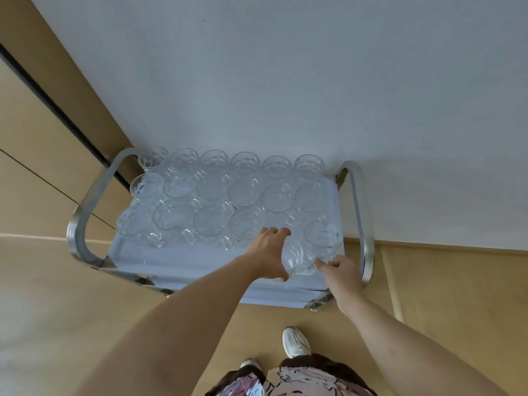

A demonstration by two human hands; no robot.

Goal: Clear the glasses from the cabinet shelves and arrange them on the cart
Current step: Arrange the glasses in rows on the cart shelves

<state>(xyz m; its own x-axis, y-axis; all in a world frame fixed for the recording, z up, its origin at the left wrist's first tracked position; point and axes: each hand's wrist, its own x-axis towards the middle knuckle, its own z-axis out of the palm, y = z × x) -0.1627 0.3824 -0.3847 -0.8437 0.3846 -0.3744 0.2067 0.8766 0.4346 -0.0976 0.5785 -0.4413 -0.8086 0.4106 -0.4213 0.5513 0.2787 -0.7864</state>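
We see a clear glass (293,257) tilted on its side just above the near right part of the cart (200,261), gripped by our left hand (270,257), fingers and thumb curled round its bowl. Just to its right our right hand (341,268) pinches the base of a second glass (323,234) that stands at the cart's right end. Rows of glasses (214,187) fill the far and middle of the white-lined top, between the steel handles (85,212); the cart stands against a white wall (285,81)
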